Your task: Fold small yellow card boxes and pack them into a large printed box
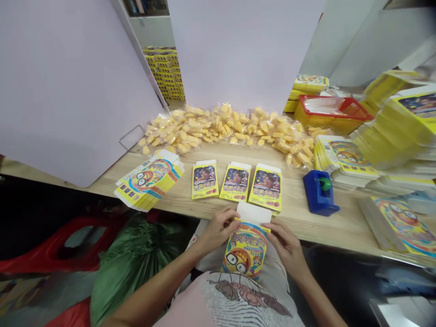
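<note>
A yellow printed cardboard box with a cartoon face rests over my lap, its white top flap raised. My left hand pinches its upper left corner between thumb and fingers. At the upper right corner, my right hand grips the box's edge. Just beyond, on the table, lie three filled-looking boxes: one at left, one in the middle and one at right. A fanned stack of flat boxes lies to the left of them.
Clear bags of pale yellow pieces line the back of the wooden table. At right stand a blue tape dispenser, a red and yellow basket and tall stacks of flat boxes. A green sack sits below, left.
</note>
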`<move>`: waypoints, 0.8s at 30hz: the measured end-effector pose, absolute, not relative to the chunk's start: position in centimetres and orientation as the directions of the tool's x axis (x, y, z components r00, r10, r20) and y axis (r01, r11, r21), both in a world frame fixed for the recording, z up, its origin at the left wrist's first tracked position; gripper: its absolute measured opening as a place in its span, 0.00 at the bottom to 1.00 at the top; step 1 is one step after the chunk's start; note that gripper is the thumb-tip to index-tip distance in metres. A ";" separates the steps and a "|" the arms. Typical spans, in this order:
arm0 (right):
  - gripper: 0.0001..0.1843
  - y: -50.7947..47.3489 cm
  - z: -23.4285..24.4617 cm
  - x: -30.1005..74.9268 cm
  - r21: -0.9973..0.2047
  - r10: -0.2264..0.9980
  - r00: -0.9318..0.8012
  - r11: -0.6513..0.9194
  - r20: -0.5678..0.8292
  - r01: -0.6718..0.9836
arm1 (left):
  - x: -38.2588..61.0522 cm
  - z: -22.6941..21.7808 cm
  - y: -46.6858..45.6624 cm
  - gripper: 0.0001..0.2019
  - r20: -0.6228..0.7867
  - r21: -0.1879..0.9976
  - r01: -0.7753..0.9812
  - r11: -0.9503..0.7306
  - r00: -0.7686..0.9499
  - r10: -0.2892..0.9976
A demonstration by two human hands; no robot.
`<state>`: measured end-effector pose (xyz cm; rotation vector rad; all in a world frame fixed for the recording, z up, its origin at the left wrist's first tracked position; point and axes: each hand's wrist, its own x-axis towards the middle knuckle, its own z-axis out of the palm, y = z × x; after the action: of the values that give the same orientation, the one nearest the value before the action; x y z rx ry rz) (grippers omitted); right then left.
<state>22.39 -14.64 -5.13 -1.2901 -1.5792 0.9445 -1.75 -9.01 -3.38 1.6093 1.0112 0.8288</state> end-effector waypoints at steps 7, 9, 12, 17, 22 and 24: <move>0.24 -13.7 -4.0 21.4 -0.990 0.997 -0.003 0.071 0.071 0.121 | -1.9 -2.5 -7.5 0.16 -0.017 1.000 -0.014 0.026 0.435 0.900; 0.18 -13.5 -3.9 21.6 -0.977 0.993 -0.080 0.105 0.091 0.186 | -2.4 -2.1 -7.1 0.18 0.023 0.998 0.042 -0.052 0.514 0.857; 0.07 -13.4 -3.6 22.0 -0.953 0.979 -0.164 0.164 0.125 0.254 | -2.8 -1.2 -6.7 0.08 0.080 0.962 0.164 -0.218 0.593 0.801; 0.06 -13.4 -2.4 21.5 -0.954 0.983 -0.148 0.149 0.113 0.260 | -2.3 0.0 -6.9 0.07 0.064 0.962 0.185 -0.199 0.559 0.827; 0.07 -13.0 -0.7 20.4 -0.922 0.997 -0.024 0.075 0.071 0.380 | -1.9 0.5 -6.6 0.08 0.026 0.967 0.202 -0.157 0.530 0.848; 0.07 -12.7 -0.2 20.2 -0.918 0.996 -0.013 0.085 0.087 0.388 | -1.9 0.5 -6.1 0.09 0.024 0.966 0.204 -0.160 0.546 0.838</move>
<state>20.16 -12.69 -0.24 -1.4275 -1.5324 0.9241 -1.90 -6.13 0.50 1.6720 0.8867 0.7125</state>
